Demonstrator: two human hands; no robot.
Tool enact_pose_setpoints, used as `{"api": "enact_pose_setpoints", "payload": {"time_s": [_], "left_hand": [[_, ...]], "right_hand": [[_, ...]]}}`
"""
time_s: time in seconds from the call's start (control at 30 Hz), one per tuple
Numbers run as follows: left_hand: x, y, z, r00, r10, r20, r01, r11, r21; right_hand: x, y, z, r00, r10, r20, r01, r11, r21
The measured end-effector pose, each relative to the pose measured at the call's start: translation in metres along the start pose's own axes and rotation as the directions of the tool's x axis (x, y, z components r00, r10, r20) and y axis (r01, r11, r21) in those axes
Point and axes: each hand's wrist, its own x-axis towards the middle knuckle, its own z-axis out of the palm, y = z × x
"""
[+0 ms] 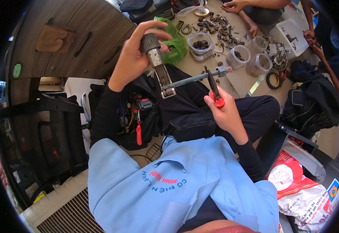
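Observation:
Raised at the upper left of centre, my left hand (pixel 132 58) is closed round a grey metal piece (pixel 156 56); it has a knurled cylinder at the top and a slotted bracket at its lower end. A long grey metal bar (pixel 192 80) runs from that bracket toward the right, ending in a collar. My right hand (pixel 227 114) grips dark-jawed pliers with red handles (pixel 212 86), their tips pointing up and crossing the bar. Whether the jaws touch the bar, I cannot tell.
Clear jars (pixel 200 46) of small parts and loose metal parts (pixel 218 27) lie on the tiled floor ahead, near a green plastic bag (pixel 175 46). Another person's hands (pixel 235 7) are beyond. A black backpack (pixel 309 103) sits right, wooden drawers (pixel 72 39) left.

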Motion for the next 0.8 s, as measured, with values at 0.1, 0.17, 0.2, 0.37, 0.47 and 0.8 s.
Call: {"api": "enact_pose_setpoints", "payload": {"time_s": [0.1, 0.17, 0.2, 0.37, 0.47, 0.8], "left_hand": [[-0.011, 0.014, 0.018, 0.923, -0.371, 0.100, 0.321, 0.603, -0.730], [-0.016, 0.018, 0.030, 0.896, -0.443, 0.038, 0.198, 0.319, -0.927], [-0.017, 0.018, 0.034, 0.874, -0.485, 0.016, 0.111, 0.167, -0.980], [-0.014, 0.002, 0.055, 0.785, -0.564, -0.257, 0.097, 0.521, -0.848], [-0.005, 0.010, 0.060, 0.773, -0.548, -0.320, 0.059, 0.564, -0.824], [0.010, 0.018, 0.068, 0.809, -0.474, -0.347, 0.107, 0.700, -0.706]], "right_hand": [[0.000, 0.008, 0.005, 0.999, 0.006, -0.041, -0.006, 1.000, 0.007], [0.001, 0.009, 0.006, 0.998, 0.033, -0.058, -0.034, 0.999, -0.020], [0.002, 0.009, 0.005, 0.997, 0.051, -0.058, -0.053, 0.998, -0.040], [0.008, 0.013, 0.005, 0.996, 0.094, -0.010, -0.094, 0.995, -0.033], [0.006, 0.020, 0.011, 0.995, 0.096, 0.026, -0.096, 0.995, 0.011], [0.009, 0.019, 0.024, 0.995, 0.091, 0.029, -0.088, 0.990, -0.111]]}}
